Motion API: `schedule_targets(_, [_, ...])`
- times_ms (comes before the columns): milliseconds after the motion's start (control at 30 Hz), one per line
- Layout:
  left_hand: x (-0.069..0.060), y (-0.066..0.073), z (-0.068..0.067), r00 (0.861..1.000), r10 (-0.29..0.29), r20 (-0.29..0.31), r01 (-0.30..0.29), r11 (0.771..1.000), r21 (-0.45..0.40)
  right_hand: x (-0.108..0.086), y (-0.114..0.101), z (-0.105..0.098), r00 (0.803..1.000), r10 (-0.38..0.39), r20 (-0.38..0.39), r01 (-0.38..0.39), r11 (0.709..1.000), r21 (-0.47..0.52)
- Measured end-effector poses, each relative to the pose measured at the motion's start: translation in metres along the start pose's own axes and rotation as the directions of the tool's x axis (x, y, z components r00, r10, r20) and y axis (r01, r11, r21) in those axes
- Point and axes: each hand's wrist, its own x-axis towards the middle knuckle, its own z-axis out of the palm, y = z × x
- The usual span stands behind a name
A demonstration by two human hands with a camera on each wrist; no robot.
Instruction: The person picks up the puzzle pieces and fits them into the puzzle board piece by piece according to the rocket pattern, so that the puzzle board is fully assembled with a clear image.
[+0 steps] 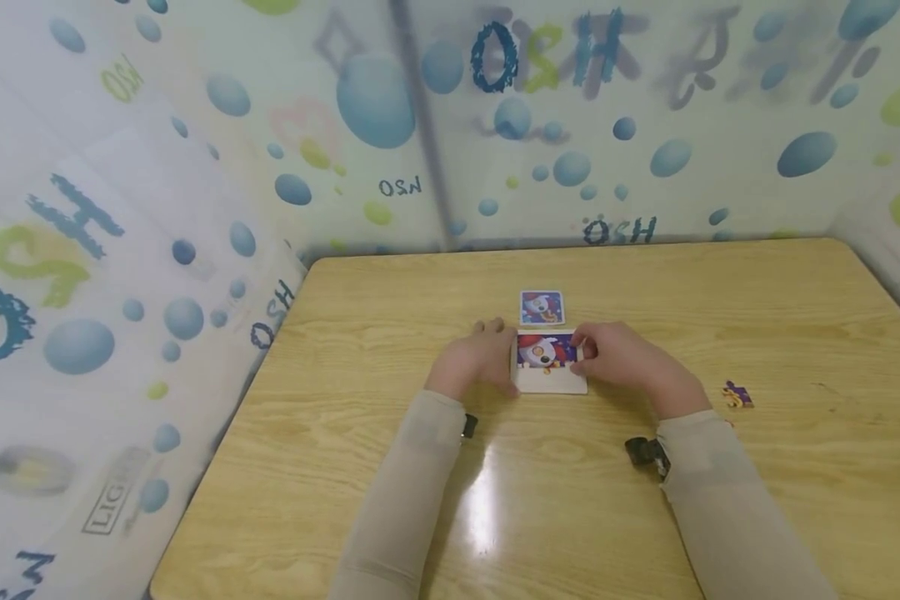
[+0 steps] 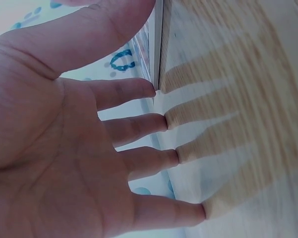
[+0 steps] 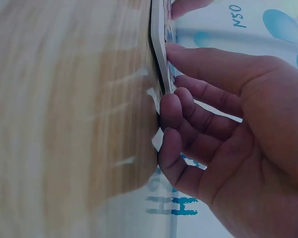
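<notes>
On the wooden table (image 1: pixel 330 500) lies a white-framed jigsaw puzzle (image 1: pixel 546 350); its upper part shows a red, white and purple cartoon picture, its lower part bare white. My left hand (image 1: pixel 482 360) stands at its left edge, with straight fingers (image 2: pixel 144 161) whose tips touch the tabletop. My right hand (image 1: pixel 618 362) is at the puzzle's right side, thumb and index finger pinching a purple puzzle piece at the picture's right end; the fingers mostly hide that piece. In the right wrist view the other fingers (image 3: pixel 171 148) curl beside the board's edge (image 3: pixel 160 54).
A small square picture card (image 1: pixel 542 307) with a similar design lies just beyond the puzzle. To the right is a loose purple and yellow puzzle piece (image 1: pixel 737 394). Walls printed with bubbles (image 1: pixel 375 100) border the table at the back and left.
</notes>
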Motion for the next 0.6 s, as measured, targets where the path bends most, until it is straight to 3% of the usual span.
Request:
schedule_targets(400, [0.0021, -0.0006, 0.0004, 1.0, -0.007, 0.013, 0.007, 1.0, -0.021, 0.0003, 0.0003, 0.0011, 0.998, -0.057, 0.011, 0.057, 0.998, -0.002])
schedule_targets(600, [0.002, -0.0003, 0.0001, 1.0, -0.008, 0.008, 0.008, 1.0, -0.012, -0.0001, -0.0004, 0.0004, 0.999, -0.043, 0.015, 0.043, 0.999, -0.009])
